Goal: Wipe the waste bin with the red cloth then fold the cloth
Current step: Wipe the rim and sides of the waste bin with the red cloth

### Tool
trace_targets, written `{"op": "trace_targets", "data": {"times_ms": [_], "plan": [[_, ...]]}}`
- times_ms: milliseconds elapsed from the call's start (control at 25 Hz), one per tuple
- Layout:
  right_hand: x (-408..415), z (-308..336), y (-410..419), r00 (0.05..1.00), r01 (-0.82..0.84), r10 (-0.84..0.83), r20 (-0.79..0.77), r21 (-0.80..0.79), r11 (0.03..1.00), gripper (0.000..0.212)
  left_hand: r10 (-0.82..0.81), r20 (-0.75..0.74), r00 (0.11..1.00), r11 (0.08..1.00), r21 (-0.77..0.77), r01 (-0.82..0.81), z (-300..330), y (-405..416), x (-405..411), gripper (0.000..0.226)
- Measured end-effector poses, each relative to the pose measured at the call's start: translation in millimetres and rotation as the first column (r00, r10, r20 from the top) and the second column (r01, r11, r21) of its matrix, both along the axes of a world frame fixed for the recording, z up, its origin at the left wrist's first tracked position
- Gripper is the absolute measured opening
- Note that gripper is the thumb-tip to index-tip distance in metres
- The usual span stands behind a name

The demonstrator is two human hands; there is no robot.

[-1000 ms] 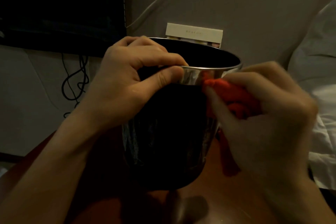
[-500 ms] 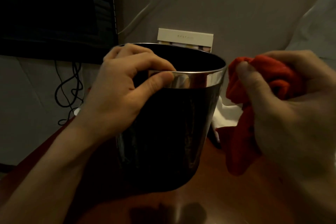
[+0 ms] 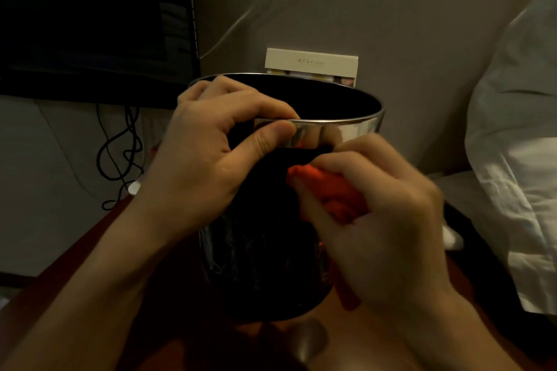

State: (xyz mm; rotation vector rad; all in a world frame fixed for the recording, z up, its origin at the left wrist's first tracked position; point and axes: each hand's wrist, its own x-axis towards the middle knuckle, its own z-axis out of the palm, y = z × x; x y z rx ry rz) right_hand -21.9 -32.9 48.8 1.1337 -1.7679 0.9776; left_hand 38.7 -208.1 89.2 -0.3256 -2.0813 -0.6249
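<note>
Head view: the waste bin (image 3: pixel 265 250), a dark round pail with a shiny metal band at its rim, stands upright on the reddish-brown bench (image 3: pixel 75 295). The left hand (image 3: pixel 211 166) has its grip closed on the near rim, fingers hooked over the edge into the mouth and thumb pressed on the outside of the metal band, holding the bin steady. Just right of that grip and a little below it, the right hand (image 3: pixel 382 220) has its grip closed round the red cloth (image 3: pixel 328 193), which is bunched into a wad and pressed against the bin's outer wall below the band. A tail of cloth hangs down beneath the hand beside the bin. The right hand is blurred, so the exact lie of its fingers is unclear.

Beyond the grips, a dark monitor (image 3: pixel 90 24) with black cables (image 3: pixel 120 153) under it lies to the left, a pale box (image 3: pixel 312 65) stands behind the bin against the wall, and white bedding (image 3: pixel 518 159) lies to the right.

As a judgement, the task is in its first part: wiping of the outer wall is under way, and how much of the bin has been covered cannot be told. The cloth is crumpled, so the folding is not yet begun.
</note>
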Motion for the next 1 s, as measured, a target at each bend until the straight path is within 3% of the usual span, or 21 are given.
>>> {"op": "trace_targets", "data": {"times_ms": [160,320,480,640,800,1000], "plan": [[-8.3,7.8,12.2,0.995,0.104,-0.103,0.015,-0.169,0.980,0.016,-0.016,-0.002,1.000,1.000,0.010,0.016,-1.3,-2.1,-0.3,0.012],[-1.3,-6.7,-3.4,0.999,0.039,-0.039,0.001,-0.070,0.997,0.014,-0.012,-0.013,1.000,1.000,0.018,0.013,-1.9,-2.4,-1.1,0.013],[-5.7,5.9,8.2,0.997,0.083,-0.080,0.025,-0.166,0.983,0.016,-0.009,-0.024,1.000,1.000,0.020,0.009,-2.3,-2.8,-1.0,0.013],[10.1,-16.1,-16.8,0.998,0.056,-0.056,0.019,-0.055,0.997,0.012,-0.003,-0.032,0.999,1.000,0.011,0.003,-3.5,-2.6,-2.5,0.012],[3.5,-0.7,-4.3,0.992,0.122,-0.123,0.007,-0.199,0.972,0.016,-0.007,-0.054,0.999,1.000,0.007,0.007,-3.1,-2.5,-3.8,0.012],[16.3,-30.6,-26.0,0.995,0.094,-0.094,-0.020,-0.036,0.995,0.012,-0.003,-0.052,0.999,1.000,0.004,0.003,-4.1,-2.6,-5.0,0.011]]}}
